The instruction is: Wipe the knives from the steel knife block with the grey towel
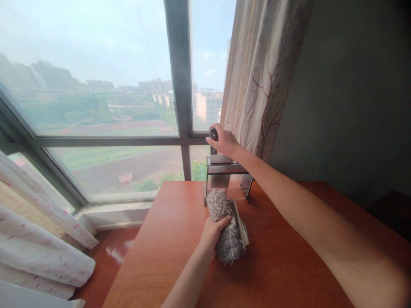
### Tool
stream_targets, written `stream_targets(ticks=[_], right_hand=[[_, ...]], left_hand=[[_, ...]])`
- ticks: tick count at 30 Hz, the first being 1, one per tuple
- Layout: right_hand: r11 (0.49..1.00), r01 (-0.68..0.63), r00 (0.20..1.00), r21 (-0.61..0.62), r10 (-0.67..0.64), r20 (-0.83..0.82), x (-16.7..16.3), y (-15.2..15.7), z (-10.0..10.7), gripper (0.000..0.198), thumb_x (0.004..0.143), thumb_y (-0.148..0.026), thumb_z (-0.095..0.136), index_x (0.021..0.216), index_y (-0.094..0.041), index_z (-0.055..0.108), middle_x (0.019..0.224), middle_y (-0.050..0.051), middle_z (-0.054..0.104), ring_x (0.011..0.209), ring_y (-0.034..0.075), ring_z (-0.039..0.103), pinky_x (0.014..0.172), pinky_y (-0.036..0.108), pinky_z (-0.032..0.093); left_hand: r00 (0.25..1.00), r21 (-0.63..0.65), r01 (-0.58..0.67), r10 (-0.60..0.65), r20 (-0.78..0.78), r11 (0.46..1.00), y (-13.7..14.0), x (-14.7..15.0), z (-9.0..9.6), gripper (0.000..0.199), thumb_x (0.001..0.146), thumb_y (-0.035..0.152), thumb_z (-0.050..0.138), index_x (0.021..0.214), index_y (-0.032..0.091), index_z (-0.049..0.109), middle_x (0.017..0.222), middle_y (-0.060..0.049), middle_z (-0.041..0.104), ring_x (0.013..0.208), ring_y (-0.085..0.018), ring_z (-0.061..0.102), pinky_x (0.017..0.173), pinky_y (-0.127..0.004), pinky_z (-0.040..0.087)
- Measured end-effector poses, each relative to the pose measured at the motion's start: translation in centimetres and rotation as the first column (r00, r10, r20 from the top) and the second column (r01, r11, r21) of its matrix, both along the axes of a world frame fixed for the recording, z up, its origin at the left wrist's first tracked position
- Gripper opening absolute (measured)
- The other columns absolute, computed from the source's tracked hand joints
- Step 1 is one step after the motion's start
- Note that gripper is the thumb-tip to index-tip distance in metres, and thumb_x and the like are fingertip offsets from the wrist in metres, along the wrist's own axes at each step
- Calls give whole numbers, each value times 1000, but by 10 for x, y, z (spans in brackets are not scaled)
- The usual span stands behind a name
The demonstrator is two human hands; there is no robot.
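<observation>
My right hand (pixel 225 141) gripped the black handle (pixel 213 136) of a knife (pixel 220 159) set down into the rack (pixel 229 169), which likely steadied it upright. My left hand (pixel 214 230) clutched a grey cloth (pixel 233 241), bunched probably to fit one grip.

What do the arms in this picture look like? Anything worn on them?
They are human arms: the left forearm and right forearm are bare, with no sleeve, watch, bracelet or cable in view. The left grip and right grip are ungloved hands, with no ring on the parts that show.
</observation>
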State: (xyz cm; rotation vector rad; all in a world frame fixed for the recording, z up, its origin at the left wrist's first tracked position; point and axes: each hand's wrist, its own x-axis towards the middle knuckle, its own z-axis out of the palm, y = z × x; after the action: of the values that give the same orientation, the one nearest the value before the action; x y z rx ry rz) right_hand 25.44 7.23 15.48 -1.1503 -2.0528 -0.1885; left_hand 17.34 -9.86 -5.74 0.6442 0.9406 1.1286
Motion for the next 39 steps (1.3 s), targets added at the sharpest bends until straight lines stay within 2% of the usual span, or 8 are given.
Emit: stream_targets(ticks=[13,22,29,34,39], right_hand=[[994,29,998,-107,-35,-49,1,-7,-35,39,80,-38,51,115,-21,49,81,5,67,76,27,63,70,36,46],[993,-12,995,-118,-1,-104,4,-9,-41,44,80,-39,53,120,-22,47,87,6,67,78,28,64,71,36,46],[988,-66,995,-140,53,-88,9,-10,-38,56,80,-40,55,130,-18,41,83,7,68,73,26,64,71,37,47],[991,-67,995,-117,59,-75,18,-13,-25,50,83,-41,53,127,-17,45,80,6,69,77,24,66,76,36,48],[985,-103,969,-136,69,-236,34,-17,-4,42,87,-41,47,123,-21,46,89,2,70,55,15,63,64,29,50]], left_hand=[[1000,6,3,-3,-20,1000,-1,-1,1,40,65,30,76,97,9,64,85,-13,71,74,-24,67,71,-33,51],[1000,-21,12,-12,-3,1000,0,-2,1,38,62,30,78,92,9,66,81,-13,71,71,-24,67,70,-34,51],[1000,-16,6,-6,-9,1000,-1,-1,1,38,65,30,77,95,10,65,85,-13,71,72,-24,67,70,-33,52],[999,-2,25,-25,32,1000,-1,-1,0,42,67,31,76,101,10,62,88,-14,71,77,-25,68,73,-34,52],[990,19,80,-81,116,997,-2,-1,-2,48,69,34,75,108,10,60,91,-14,71,79,-25,68,76,-35,52]])
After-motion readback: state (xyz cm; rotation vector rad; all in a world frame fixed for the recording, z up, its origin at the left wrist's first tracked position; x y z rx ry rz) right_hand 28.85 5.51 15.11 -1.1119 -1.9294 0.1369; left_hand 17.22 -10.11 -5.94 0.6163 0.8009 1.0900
